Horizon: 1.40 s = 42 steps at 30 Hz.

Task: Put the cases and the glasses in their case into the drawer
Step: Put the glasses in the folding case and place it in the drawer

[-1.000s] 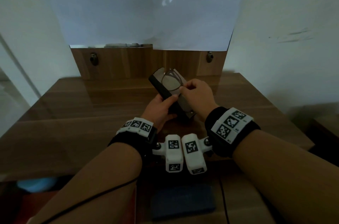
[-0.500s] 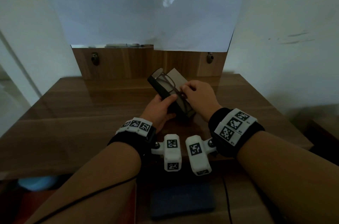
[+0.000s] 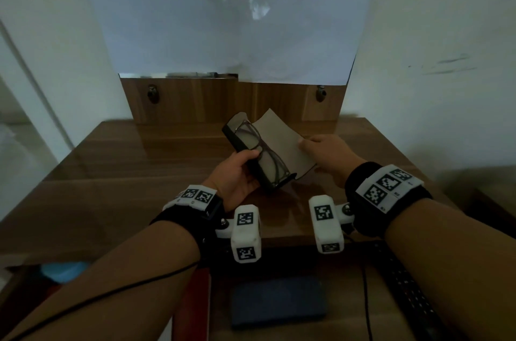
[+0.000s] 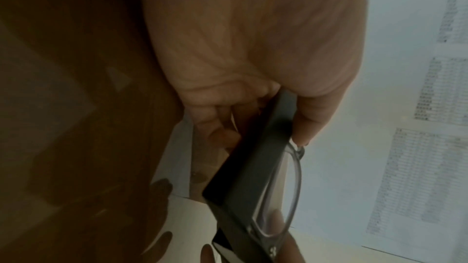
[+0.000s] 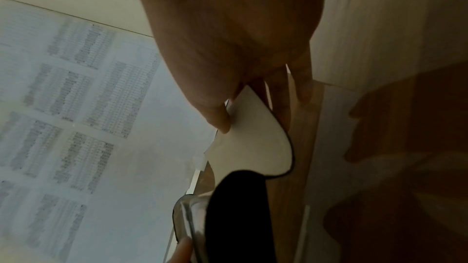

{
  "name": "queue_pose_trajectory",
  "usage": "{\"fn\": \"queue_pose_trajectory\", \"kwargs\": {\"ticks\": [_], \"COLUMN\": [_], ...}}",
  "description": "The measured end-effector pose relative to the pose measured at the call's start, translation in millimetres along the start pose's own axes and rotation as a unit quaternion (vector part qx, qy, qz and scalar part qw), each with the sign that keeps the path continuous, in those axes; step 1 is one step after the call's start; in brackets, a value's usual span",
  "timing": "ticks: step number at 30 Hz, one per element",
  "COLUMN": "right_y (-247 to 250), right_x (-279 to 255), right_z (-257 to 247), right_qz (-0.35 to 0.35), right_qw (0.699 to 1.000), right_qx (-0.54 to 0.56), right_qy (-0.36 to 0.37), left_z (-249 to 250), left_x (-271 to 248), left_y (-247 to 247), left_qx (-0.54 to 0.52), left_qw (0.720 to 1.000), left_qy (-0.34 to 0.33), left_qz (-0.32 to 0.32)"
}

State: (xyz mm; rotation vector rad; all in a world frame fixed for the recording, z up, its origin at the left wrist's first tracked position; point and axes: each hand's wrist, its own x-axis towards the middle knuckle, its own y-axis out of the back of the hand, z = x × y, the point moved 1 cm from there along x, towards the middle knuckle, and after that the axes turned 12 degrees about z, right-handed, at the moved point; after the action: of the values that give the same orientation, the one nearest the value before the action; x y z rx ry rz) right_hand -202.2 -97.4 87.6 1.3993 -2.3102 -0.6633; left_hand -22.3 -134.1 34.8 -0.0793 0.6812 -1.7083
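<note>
Above the wooden desk, the left hand has its fingers wrapped round a black glasses case, thumb on top, with the glasses sitting inside, thin dark-rimmed frame, clear lenses. Right hand pinches the edge of the flap, beige and matte inside, folded wide open. Printed sheets taped on the wall behind carry tables of text, way too small and blurry to read. Down below the desk edge a dark blue flat case lies in what looks like the drawer, beside something red.
</note>
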Motion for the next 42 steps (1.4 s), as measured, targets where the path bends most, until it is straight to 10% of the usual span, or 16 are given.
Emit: {"fn": "queue_pose_trajectory", "kwargs": {"ticks": [20, 42], "right_y": [-15.7, -14.9], "right_x": [-38.7, -67.0], "right_z": [-28.8, -20.2], "right_qz": [-0.135, -0.135], "right_qw": [0.985, 0.975], "right_qx": [0.07, -0.053], "right_qy": [0.078, 0.17], "left_z": [4.6, 3.3], "left_x": [-18.2, -47.2], "left_y": [1.5, -7.3], "left_qx": [0.018, 0.04], "left_qw": [1.0, 0.998], "left_qy": [-0.018, -0.018], "left_qz": [0.016, 0.051]}}
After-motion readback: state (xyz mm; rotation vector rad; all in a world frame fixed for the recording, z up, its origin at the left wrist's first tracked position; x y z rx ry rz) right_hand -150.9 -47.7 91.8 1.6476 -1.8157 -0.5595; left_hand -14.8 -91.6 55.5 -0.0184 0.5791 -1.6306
